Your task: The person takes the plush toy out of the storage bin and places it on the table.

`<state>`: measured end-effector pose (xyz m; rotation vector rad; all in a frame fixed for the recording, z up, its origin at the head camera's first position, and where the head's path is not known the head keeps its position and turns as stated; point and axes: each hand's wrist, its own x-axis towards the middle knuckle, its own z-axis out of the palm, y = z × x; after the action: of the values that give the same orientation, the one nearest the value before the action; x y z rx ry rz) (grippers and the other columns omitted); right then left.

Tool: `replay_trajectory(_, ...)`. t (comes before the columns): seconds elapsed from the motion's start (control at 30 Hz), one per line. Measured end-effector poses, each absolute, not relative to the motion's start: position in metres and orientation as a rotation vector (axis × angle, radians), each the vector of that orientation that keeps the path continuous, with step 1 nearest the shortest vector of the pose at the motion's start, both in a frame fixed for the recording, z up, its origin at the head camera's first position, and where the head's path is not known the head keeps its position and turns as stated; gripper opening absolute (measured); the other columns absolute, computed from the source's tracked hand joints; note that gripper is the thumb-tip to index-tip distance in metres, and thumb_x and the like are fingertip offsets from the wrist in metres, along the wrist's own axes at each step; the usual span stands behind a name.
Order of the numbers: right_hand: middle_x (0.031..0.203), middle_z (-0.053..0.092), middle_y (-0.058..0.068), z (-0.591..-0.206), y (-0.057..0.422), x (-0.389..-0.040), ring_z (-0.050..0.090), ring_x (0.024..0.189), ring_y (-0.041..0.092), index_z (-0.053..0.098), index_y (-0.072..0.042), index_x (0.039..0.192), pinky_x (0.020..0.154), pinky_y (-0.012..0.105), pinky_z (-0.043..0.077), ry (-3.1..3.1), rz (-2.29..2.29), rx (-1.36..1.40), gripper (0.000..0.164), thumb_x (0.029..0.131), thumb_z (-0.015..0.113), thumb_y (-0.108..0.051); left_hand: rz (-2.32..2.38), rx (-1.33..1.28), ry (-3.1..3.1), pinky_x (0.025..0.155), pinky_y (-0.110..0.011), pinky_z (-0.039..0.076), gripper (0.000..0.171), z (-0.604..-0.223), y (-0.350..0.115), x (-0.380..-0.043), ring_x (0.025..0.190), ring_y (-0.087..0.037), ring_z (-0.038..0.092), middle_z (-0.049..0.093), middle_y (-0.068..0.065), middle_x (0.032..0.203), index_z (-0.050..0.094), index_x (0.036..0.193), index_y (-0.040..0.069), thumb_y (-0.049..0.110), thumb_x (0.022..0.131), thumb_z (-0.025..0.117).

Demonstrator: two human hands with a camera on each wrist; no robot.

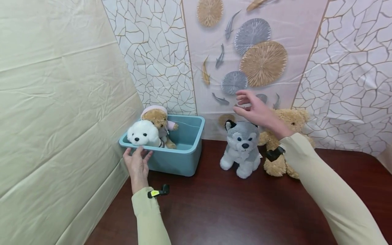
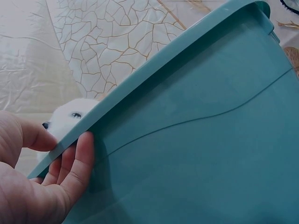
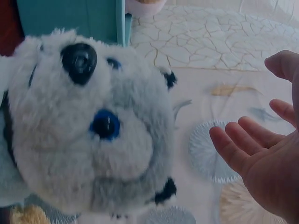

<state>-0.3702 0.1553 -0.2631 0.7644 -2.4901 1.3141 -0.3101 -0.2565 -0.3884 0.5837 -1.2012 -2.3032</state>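
At the left of the head view stands a blue-green plastic bin (image 1: 177,164). My left hand (image 1: 138,166) pinches its front rim, thumb on top and fingers beneath, as the left wrist view shows too. Inside sit a white plush dog (image 1: 143,133) and, behind it, a brown plush bear (image 1: 155,117) in a pink hood. My right hand (image 1: 255,110) is raised just over a grey-and-white plush husky (image 1: 244,144), fingers loosely bent and holding nothing. In the right wrist view the husky's head (image 3: 93,126) lies apart from the fingers.
A tan teddy bear (image 1: 292,117) sits right of the husky, partly behind my right forearm. Everything stands on a dark red-brown table (image 1: 208,211). A patterned cloth (image 1: 153,61) hangs behind, and a cream cloth wall (image 1: 61,119) borders the left side.
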Motion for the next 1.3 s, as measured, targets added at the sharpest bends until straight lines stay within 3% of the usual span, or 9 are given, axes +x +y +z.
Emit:
replay_trajectory(0.2, 0.139, 0.047, 0.021, -0.266, 0.137, -0.378, 0.049, 0.126, 0.038, 0.038, -0.008, 0.144, 0.103, 0.053, 0.045, -2.474, 1.343, 0.825, 0.055, 0.096, 0.062, -0.019, -2.299, 0.584, -1.212, 0.084, -0.032, 0.061, 0.073, -0.388, -0.256, -0.309, 0.092, -0.016, 0.054, 0.043, -0.004, 0.111, 0.012, 0.150, 0.018, 0.007, 0.094, 0.058)
replay_trajectory(0.9, 0.136, 0.050, 0.012, -0.281, 0.048, -0.388, 0.053, 0.121, 0.028, 0.039, -0.015, 0.145, 0.102, 0.048, 0.049, -2.494, 1.469, 0.956, 0.060, 0.094, 0.065, -0.032, -2.303, 0.588, -1.198, 0.085, -0.033, 0.061, 0.073, -0.388, -0.257, -0.310, 0.094, -0.017, 0.053, 0.042, -0.004, 0.113, 0.013, 0.150, 0.018, 0.005, 0.094, 0.058)
replay_trajectory(1.3, 0.138, 0.049, 0.017, -0.298, -0.010, -0.389, 0.054, 0.124, 0.034, 0.038, -0.015, 0.145, 0.099, 0.047, 0.052, -2.499, 1.524, 1.039, 0.060, 0.094, 0.065, -0.032, -2.305, 0.575, -1.197, 0.085, -0.034, 0.061, 0.074, -0.388, -0.257, -0.309, 0.093, -0.017, 0.054, 0.042, -0.005, 0.115, 0.013, 0.151, 0.017, 0.005, 0.093, 0.058)
